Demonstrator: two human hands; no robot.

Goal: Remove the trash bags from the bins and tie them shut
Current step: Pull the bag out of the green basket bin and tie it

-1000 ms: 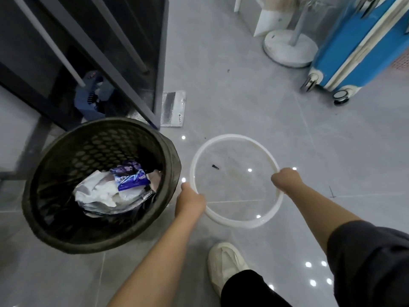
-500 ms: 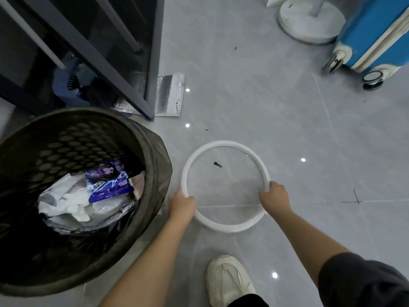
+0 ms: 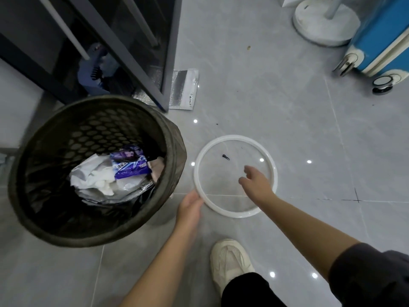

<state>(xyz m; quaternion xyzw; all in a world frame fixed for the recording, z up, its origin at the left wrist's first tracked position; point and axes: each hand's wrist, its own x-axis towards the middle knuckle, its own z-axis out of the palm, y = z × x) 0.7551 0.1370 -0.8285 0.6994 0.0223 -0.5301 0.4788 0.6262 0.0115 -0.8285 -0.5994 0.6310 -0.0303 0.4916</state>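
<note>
**Ring down on the floor, bag still in the bin**

My left fingers (image 3: 197,201) curl around the near-left edge of the white ring (image 3: 235,138), so that hand is still clamped on it. My right fingers (image 3: 247,170) are spread apart and hold nothing. They float over the middle of the ring.

The ring lies flat on the gray floor (image 3: 287,107), just beside the black bin (image 3: 44,218). I think this ring is what pins a bag to the top of a bin. I put it to the side so it is out of my way. My left hand (image 3: 190,209) stays on it, maybe to set it down softly so it does not roll or clatter.

The trash bag (image 3: 177,138) is still in the bin. Its dark plastic is folded over the bin's top edge. Inside I see white crumpled paper (image 3: 95,173) and a purple wrapper (image 3: 129,165). So the bag is not out yet and not tied.

What is different from half a second ago: back then both my hands gripped the ring, one on each side. Now my right hand (image 3: 256,182) has let go and opened up. The ring is in about the same spot on the floor. More of the bin shows in the view too, so my head has moved a bit.

Next I guess I let go with the left hand and reach for the bag's edge.

My white shoe (image 3: 230,260) stands near the ring's near edge.
</note>
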